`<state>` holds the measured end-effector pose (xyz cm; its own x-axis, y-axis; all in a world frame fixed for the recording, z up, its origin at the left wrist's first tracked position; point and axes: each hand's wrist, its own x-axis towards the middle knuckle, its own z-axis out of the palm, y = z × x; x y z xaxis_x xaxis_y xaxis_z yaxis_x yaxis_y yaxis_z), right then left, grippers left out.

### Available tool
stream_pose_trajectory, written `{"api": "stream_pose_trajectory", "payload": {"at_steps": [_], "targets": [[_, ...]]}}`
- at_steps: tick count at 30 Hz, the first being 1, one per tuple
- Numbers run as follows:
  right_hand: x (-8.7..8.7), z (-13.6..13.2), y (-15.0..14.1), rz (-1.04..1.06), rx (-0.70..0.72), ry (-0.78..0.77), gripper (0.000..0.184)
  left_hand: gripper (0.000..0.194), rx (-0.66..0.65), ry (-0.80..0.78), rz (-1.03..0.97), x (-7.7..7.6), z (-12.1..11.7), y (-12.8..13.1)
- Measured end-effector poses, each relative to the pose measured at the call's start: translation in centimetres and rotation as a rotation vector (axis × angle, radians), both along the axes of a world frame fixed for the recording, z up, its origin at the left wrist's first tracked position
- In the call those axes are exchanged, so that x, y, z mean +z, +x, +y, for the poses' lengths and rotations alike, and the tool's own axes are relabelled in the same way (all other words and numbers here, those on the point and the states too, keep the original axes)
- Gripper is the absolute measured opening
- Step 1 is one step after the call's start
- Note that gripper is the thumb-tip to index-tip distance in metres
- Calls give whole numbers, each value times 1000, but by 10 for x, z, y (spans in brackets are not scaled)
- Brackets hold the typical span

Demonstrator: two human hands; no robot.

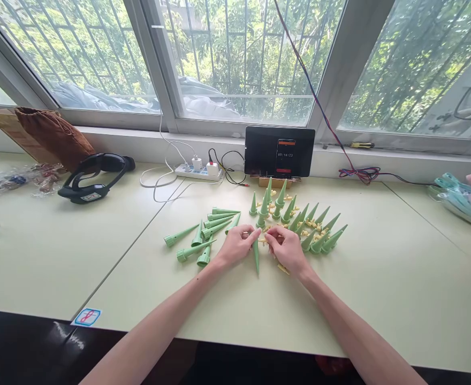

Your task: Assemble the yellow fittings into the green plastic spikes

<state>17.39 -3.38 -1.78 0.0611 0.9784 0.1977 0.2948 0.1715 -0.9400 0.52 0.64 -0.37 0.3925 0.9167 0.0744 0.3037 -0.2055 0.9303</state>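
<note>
Though cluttered, pale table (359, 310) below windows (239, 59).

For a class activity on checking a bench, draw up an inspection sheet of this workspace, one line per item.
Surface: pale table, with seams; small label at its front edge.
Job's things: loose green cones at left; standing green cones at right; small yellow pieces.
Clutter: black headset, brown pouch, plastic packets.
Hands: left hand holds a green cone, tip toward the person; right hand pinches a yellow piece.
Cables: white cable loops near the power strip; red-and-blue cable bunched.
Surroundings: barred windows, trees outside; propped tablet showing a timer.
</note>
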Motion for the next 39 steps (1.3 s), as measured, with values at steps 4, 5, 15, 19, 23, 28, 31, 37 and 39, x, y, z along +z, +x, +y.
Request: {"api": "stream_pose_trajectory", "payload": {"at_steps": [4,5,15,19,23,28,31,37,39], "targets": [[1,-1,-1,-15,6,0,23,40,-3,3,-1,-1,1,-1],[2,0,-2,-14,12,2,23,40,-2,4,-4,-1,1,-1],[-1,4,2,-115,89,75,19,39,28,-140,-115,3,3,0],[-3,5,5,-136,103,74,17,38,17,-175,-124,5,2,0],[0,5,5,-137,94,60,18,35,-24,-196,-122,8,1,-3],[2,4,5,-115,84,33,17,37,-118,-248,-144,12,3,-8],[2,5,6,-113,83,27,16,38,-173,-251,-160,12,3,-8],[1,5,7,-132,90,34,16,39,-182,-233,-183,10,3,-6],[0,5,7,-137,90,29,16,39,-186,-242,-197,9,2,-6]]}}
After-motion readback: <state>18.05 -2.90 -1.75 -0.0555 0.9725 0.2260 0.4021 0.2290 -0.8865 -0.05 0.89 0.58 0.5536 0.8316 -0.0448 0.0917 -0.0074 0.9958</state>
